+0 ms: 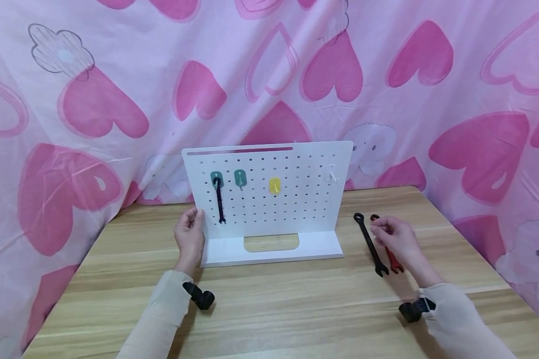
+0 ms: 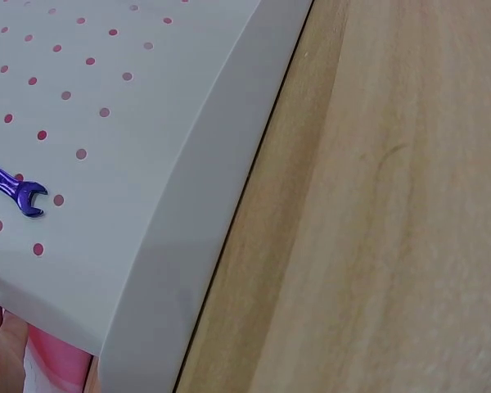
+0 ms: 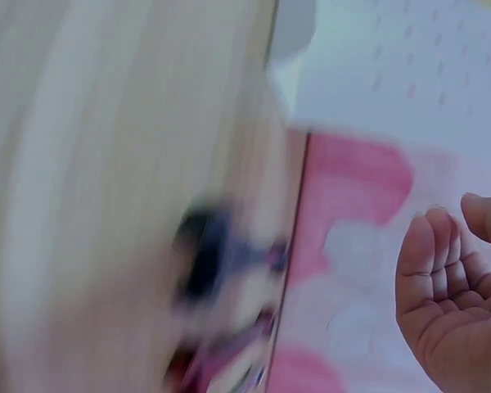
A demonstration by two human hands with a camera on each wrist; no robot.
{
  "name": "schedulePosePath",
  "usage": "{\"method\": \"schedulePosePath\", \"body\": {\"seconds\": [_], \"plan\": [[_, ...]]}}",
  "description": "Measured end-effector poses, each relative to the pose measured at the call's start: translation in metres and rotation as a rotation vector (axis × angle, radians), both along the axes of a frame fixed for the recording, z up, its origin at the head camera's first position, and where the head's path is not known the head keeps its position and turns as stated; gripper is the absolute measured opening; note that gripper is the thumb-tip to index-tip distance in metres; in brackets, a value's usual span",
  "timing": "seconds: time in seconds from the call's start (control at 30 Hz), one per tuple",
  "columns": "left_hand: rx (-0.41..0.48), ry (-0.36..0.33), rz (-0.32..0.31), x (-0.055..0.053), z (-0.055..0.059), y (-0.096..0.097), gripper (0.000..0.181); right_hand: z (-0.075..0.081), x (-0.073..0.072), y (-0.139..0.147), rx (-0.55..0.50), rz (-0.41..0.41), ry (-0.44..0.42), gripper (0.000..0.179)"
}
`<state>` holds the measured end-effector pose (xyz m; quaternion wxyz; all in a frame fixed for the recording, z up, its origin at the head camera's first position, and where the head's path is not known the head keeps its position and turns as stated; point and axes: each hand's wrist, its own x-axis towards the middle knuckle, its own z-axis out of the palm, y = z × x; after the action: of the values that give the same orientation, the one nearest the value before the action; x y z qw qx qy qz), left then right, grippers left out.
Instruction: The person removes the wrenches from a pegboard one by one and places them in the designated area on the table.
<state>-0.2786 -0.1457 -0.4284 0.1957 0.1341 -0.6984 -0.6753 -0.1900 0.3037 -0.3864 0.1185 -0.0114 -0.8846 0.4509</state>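
A white pegboard [image 1: 260,209] stands on its foot on the table. My left hand [image 1: 189,233] holds its left edge; in the left wrist view only a few fingers [image 2: 8,348] show at that edge. From the left green hook hangs a dark wrench [image 1: 220,202], which looks purple in the left wrist view [image 2: 20,192]. My right hand [image 1: 397,239] hovers over a red wrench [image 1: 393,260], partly covering it. In the right wrist view the thumb and loosely bent fingers [image 3: 454,303] are apart, with nothing between them. A black wrench [image 1: 370,244] lies just left of the red one.
A second green hook [image 1: 240,178], a yellow hook [image 1: 275,186] and a clear hook [image 1: 332,173] sit on the board, bare. The wooden table [image 1: 269,309] extends in front. A pink heart-patterned curtain [image 1: 269,65] hangs behind and at the sides.
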Motion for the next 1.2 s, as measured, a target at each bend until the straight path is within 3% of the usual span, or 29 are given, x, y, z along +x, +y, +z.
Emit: {"method": "schedulePosePath", "body": {"seconds": [0.33,0.63,1.2], "plan": [[0.02,0.008,0.006,-0.001,-0.001,0.002,0.03,0.007,-0.014,-0.081,-0.178,0.158,0.048,0.017],[0.032,0.008,0.005,-0.001,0.0,0.001,0.032,0.009,-0.024,-0.137,-0.276,0.203,0.013,0.013],[0.014,-0.007,0.006,-0.001,-0.002,0.0,0.036,0.006,-0.038,-0.195,-0.337,0.284,-0.013,0.011]]}}
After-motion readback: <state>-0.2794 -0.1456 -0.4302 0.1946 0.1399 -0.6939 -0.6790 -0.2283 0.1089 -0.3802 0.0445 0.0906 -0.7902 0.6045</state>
